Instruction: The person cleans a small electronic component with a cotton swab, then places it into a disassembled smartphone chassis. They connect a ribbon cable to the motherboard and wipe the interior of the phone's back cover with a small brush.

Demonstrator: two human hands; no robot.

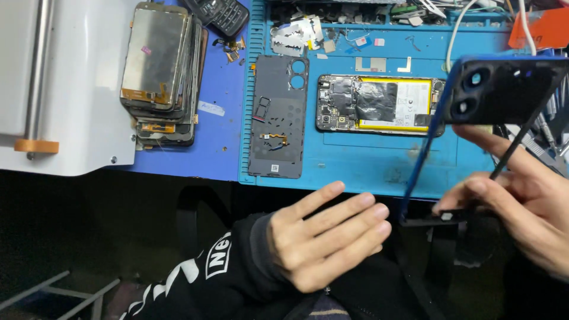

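Blue phone frame (468, 95) with two round camera holes, held up on edge above the near side of the blue work mat (367, 163), tilted so its long blue rim runs down toward the lap. Right hand (521, 201) grasps it from below: fingers curled under the lower end, thumb and forefinger pinching near the bottom corner. A thin black tool (521, 139) crosses between those fingers and the frame; I cannot tell just how it is gripped.

Left hand (323, 240) holds nothing. Palm down, fingers straight and close together, pointing toward the right hand, fingertips just short of the frame's lower end. Wrist comes out of a black sleeve (219, 278) with white lettering.

Beyond the left hand's fingertips, flat on the mat: a grey back cover (278, 118), inner side up. To the right of it, under the raised frame, an opened phone (379, 104) showing board and yellow-edged battery. Farther off to the left of the left hand, a stack of screens (160, 71) lies on the blue table.
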